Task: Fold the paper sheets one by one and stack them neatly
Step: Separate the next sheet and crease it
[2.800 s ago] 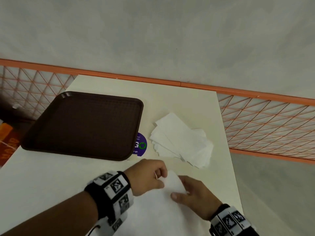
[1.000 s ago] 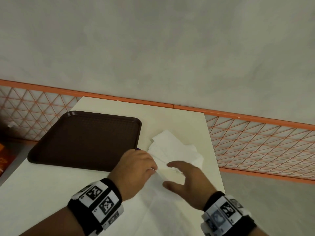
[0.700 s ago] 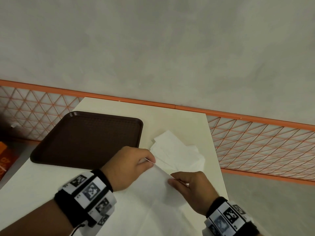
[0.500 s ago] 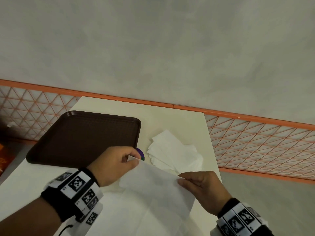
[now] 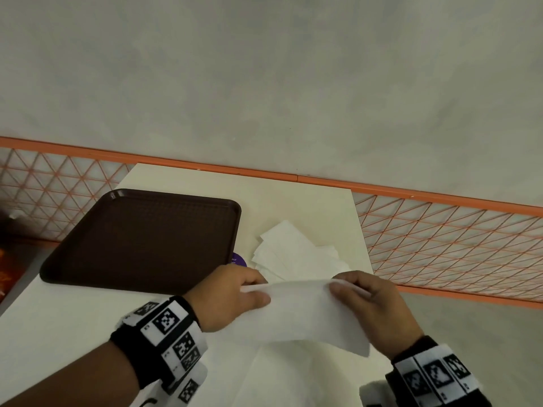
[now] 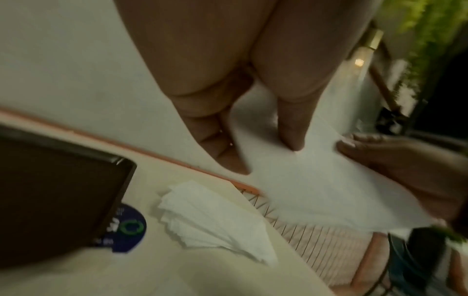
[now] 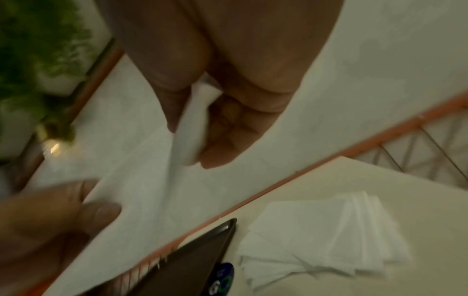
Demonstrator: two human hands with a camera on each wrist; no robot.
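Both hands hold one thin white paper sheet (image 5: pixel 296 312) lifted off the cream rectangular counter (image 5: pixel 282 201): the left hand (image 5: pixel 232 298) pinches its left upper corner between thumb and fingers, and the right hand (image 5: pixel 370 304) pinches the right upper corner, so the top edge runs taut between them while the lower part hangs toward more white paper (image 5: pixel 282 377) lying flat at the near edge. Just beyond the held edge, a loosely fanned stack of folded white paper sheets (image 5: pixel 293 254) rests on the counter, close to its right edge. The dark brown rectangular plastic tray (image 5: pixel 141 239) fills the left half, its right rim near the stack, with a round purple sticker (image 5: pixel 239 259) showing in the narrow gap between them. Bare counter lies past the stack up to the orange-framed wire mesh railing (image 5: pixel 440 236) along the grey wall (image 5: pixel 264 83).
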